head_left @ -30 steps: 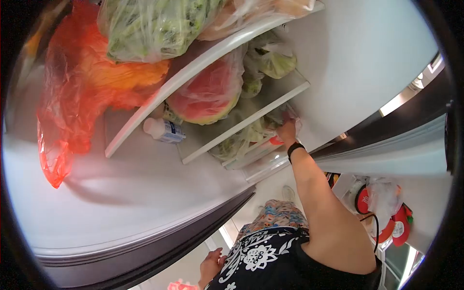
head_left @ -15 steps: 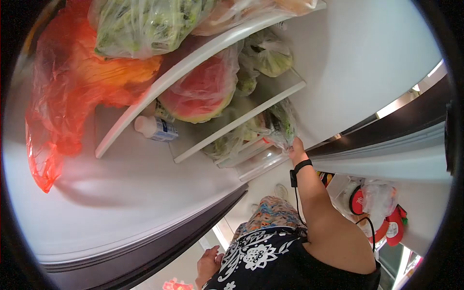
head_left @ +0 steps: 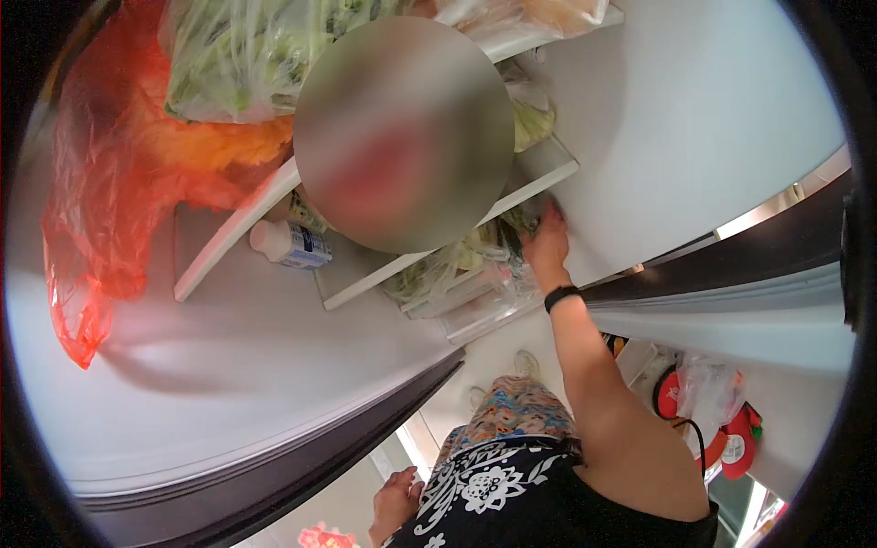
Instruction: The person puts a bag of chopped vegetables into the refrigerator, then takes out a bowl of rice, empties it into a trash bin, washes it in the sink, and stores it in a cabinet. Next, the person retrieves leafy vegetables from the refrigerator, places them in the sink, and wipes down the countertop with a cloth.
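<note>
My right hand point(head_left: 546, 245) reaches into the refrigerator under the lower shelf edge point(head_left: 530, 190). Its thumb and fingers are around a clear plastic bag of green vegetables point(head_left: 519, 219), and the fingertips are partly hidden. Left of it lie more bagged pale greens point(head_left: 438, 269), above a clear plastic drawer point(head_left: 489, 310). My left hand point(head_left: 396, 500) hangs low beside my body, outside the refrigerator, with loosely curled fingers slightly apart and nothing visible in it.
A red plastic bag point(head_left: 100, 228) hangs at the left, next to bagged greens point(head_left: 237, 64). A white bottle point(head_left: 290, 245) stands on a shelf. A blurred disc covers the middle. The open door point(head_left: 731, 315) is at the right; red-lidded containers point(head_left: 736, 443) sit in its rack.
My right hand has moved up and deeper under the shelf, and the bag of greens has gone further in with it. My left hand has barely moved.
</note>
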`<state>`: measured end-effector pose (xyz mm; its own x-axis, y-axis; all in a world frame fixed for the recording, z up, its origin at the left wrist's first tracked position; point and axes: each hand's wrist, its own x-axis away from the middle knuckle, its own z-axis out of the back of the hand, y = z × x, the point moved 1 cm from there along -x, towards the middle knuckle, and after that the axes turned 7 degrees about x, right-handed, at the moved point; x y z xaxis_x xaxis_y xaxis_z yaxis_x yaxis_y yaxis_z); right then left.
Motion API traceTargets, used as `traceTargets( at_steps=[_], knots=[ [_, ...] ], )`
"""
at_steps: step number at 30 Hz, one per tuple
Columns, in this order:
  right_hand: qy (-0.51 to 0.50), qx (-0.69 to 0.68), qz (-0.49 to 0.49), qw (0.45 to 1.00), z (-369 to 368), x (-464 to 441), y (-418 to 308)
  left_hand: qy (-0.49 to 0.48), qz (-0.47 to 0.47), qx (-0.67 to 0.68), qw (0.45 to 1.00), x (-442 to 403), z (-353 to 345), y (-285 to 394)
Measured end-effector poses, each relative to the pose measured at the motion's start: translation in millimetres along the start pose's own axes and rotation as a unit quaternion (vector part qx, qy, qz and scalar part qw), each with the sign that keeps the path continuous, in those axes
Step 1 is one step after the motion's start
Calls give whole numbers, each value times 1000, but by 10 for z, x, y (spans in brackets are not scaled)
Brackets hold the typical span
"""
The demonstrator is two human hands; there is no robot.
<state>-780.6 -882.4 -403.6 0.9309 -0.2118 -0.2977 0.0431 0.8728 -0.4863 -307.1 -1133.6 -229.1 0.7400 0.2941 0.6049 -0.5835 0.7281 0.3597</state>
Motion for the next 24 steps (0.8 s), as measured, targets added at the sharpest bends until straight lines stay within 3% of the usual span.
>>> traceTargets(
  at_steps=[1,3,4,6,7,8,9,11,13,14,16,17,18,19,20,21,22,23,24],
  knots=[
    [1,-1,0,1000,-44,-93,13,2,0,-1,1000,0,9,15],
    [-316,17,-148,937,3,-211,-27,-10,11,-5,1000,17,6,31],
    [-316,15,-145,938,-33,-218,1,-7,11,-4,1000,10,1,15],
    [-183,-113,-171,962,-9,-230,32,26,-34,10,999,-6,-27,34],
    [-184,-113,-165,962,-11,-186,36,29,-32,15,999,-13,-32,35],
    [-165,-355,-228,891,141,-123,-52,22,-51,21,998,-55,29,109],
    [-135,-572,-278,760,265,-13,-106,12,-72,26,997,-97,86,189],
    [-210,-698,-366,579,234,345,-91,12,-114,26,993,-274,131,339],
    [-221,-743,-419,473,435,697,-309,8,-165,22,986,-500,201,570],
    [-222,-744,-414,476,595,820,-364,5,-180,21,984,-624,217,719],
    [-334,-739,-389,437,876,1059,-470,37,-255,160,953,-998,55,780],
    [-336,-737,-386,441,912,1183,-388,34,-242,255,935,-1226,-64,839],
    [-373,-760,-329,417,930,1269,-287,32,-229,348,909,-1406,-115,961],
    [-408,-779,-271,391,950,1352,-232,-15,-158,512,844,-1511,-72,1166],
    [-409,-776,-269,398,1189,1411,-309,-67,-80,658,746,-1635,-4,1341],
    [-428,-741,-231,463,1647,1444,-451,-70,-84,661,743,-1731,98,1491],
    [-444,-700,-194,525,1938,1513,-532,-193,-39,771,605,-1804,174,1635],
    [-443,-696,-192,531,2027,1647,-508,-309,8,845,437,-1817,195,1741],
    [-473,-643,-180,574,2110,1813,-443,-316,7,845,432,-1791,186,1814]
  ],
)
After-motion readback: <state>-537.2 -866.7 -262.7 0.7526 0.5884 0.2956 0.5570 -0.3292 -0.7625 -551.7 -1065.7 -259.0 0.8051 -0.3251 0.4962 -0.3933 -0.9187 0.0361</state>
